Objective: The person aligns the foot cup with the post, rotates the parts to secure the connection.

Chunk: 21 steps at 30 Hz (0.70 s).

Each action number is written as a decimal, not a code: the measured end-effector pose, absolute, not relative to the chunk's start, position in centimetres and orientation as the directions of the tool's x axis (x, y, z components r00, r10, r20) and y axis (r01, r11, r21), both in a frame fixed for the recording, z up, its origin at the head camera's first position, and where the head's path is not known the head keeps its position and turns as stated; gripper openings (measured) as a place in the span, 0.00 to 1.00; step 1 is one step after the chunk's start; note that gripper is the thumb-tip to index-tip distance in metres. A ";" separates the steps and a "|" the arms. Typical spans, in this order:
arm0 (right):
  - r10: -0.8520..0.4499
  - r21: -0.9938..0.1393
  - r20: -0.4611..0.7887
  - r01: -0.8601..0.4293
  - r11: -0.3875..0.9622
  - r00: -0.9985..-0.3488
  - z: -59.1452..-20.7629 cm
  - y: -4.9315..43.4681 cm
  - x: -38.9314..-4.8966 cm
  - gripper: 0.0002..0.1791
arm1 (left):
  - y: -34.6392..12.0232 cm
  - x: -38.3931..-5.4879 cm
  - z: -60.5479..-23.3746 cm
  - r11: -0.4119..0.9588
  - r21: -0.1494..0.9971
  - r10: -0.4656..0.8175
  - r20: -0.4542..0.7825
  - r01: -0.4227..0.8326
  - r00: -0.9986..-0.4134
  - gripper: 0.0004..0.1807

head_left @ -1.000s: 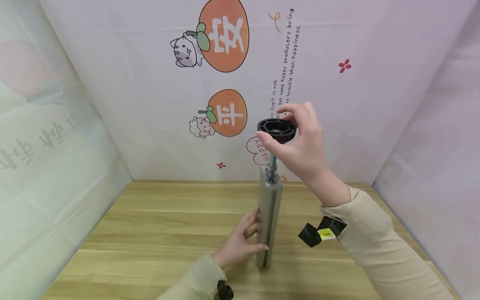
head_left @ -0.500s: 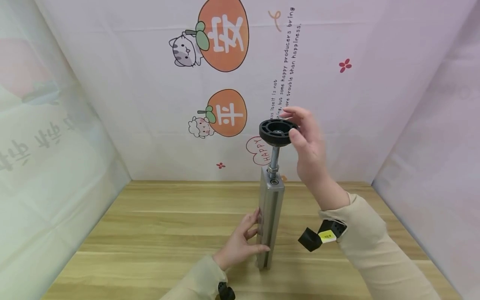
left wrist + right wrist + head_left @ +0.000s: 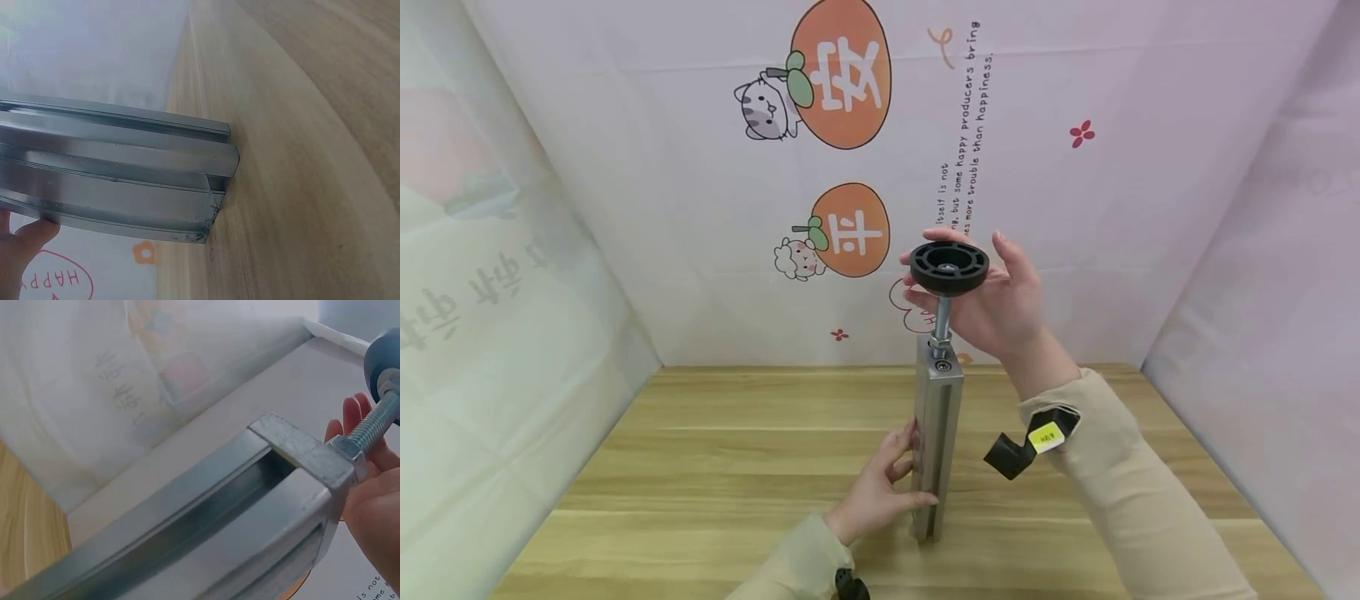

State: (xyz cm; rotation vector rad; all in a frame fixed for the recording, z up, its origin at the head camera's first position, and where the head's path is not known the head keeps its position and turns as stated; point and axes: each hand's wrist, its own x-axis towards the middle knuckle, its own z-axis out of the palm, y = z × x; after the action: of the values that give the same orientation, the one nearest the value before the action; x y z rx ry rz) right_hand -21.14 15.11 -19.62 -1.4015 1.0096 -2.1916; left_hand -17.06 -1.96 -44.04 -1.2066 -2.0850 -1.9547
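Observation:
An aluminium profile (image 3: pixel 931 450) stands upright on the wooden table. From its top end rises a threaded rod (image 3: pixel 943 318) with a nut, carrying a round black levelling foot (image 3: pixel 950 286). My left hand (image 3: pixel 874 498) holds the profile low down, thumb on the near side and fingers on the left. In the left wrist view, the grooved lower end of the profile (image 3: pixel 125 169) meets the table. My right hand (image 3: pixel 1003 308) is spread behind the foot and rod, its fingers partly hidden by the foot. Whether it touches them I cannot tell.
The wooden table (image 3: pixel 737 467) runs back to a printed white cloth (image 3: pixel 715 275). More cloth hangs at the left and right sides. A black wrist camera (image 3: pixel 1011 454) juts from the right sleeve.
My right hand has let go of the black foot's rim and swung round behind it, fingers now to its left. The left hand and profile have stayed nearly in place.

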 end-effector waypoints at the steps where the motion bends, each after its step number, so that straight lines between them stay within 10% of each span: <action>1: -0.630 -0.714 0.648 -0.052 -0.699 -0.428 -19.7 15.0 -21.3 0.25 | -2.0 -17.1 -44.0 -0.095 0.833 0.499 0.514 0.546 -0.697 0.55; 7: -0.630 -0.665 0.689 0.035 -0.746 -0.357 -19.8 14.4 -21.6 0.22 | -2.0 -17.0 -43.9 -0.099 0.833 0.505 0.513 0.545 -0.694 0.55; 21: -0.564 -0.584 0.687 0.113 -0.804 -0.458 -18.8 13.7 -20.9 0.19 | -2.1 -17.0 -43.7 -0.085 0.851 0.509 0.485 0.519 -0.711 0.55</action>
State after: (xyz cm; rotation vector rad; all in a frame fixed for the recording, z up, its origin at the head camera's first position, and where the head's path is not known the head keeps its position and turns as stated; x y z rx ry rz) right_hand -20.87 13.71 -18.79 -1.3315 0.6568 -2.2862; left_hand -16.97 -2.10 -43.74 -1.1905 -2.1201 -1.9769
